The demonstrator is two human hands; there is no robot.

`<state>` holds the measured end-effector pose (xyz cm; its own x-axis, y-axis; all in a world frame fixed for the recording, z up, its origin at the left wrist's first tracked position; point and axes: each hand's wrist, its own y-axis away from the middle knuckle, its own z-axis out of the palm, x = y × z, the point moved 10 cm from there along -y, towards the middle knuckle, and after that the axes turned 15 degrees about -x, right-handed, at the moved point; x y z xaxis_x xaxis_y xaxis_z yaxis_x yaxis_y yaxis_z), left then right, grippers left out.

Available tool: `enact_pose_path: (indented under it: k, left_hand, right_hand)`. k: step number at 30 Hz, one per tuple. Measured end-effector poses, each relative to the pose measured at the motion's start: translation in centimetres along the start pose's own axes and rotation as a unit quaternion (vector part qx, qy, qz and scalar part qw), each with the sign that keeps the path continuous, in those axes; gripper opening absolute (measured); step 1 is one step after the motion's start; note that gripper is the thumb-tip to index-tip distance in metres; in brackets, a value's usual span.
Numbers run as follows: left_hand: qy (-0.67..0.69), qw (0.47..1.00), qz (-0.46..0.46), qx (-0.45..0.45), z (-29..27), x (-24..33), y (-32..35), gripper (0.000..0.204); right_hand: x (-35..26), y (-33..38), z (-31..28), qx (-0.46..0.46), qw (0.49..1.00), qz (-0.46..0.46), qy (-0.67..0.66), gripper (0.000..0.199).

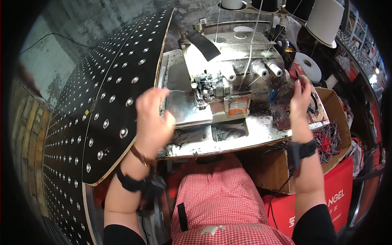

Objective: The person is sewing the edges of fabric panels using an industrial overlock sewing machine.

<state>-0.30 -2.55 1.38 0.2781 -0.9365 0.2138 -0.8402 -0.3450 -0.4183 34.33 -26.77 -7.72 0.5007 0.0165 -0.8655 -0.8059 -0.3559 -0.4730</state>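
Observation:
An overlock-type sewing machine sits on a worn white table. My left hand is raised over the table's left side, beside the machine's metal plate; its thumb stands apart from the bent fingers, and no held thing shows. A thin grey strand runs from the needle area toward those fingertips; contact is unclear. My right hand is at the machine's right end, fingers drawn together near a dark red piece. What they hold, if anything, I cannot make out.
A black board studded with metal balls borders the left. Thread cones stand above, and a white roll lies at the right. Below it, a cardboard box holds tangled red and grey threads. A checked apron covers my lap.

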Motion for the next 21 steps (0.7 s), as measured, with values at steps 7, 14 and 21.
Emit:
enact_pose_path:
  k: [7, 14, 21]
  left_hand:
    - [-0.002, 0.993, -0.082, 0.088, 4.5, 1.7, 3.8, 0.055]
    - [0.062, 0.981, -0.113, 0.148, 5.1, -0.1, 4.4, 0.049]
    - [0.072, 0.973, -0.123, 0.180, 4.6, 0.0, 4.3, 0.045]
  right_hand:
    - [1.0, -4.4, 6.1, -0.310, 0.932, 0.086, -0.166, 0.032]
    - [-0.2, -5.4, 6.2, -0.334, 0.942, -0.017, -0.010, 0.027]
    - [4.6, -8.1, 4.8, -0.323, 0.941, 0.085, -0.048, 0.043]
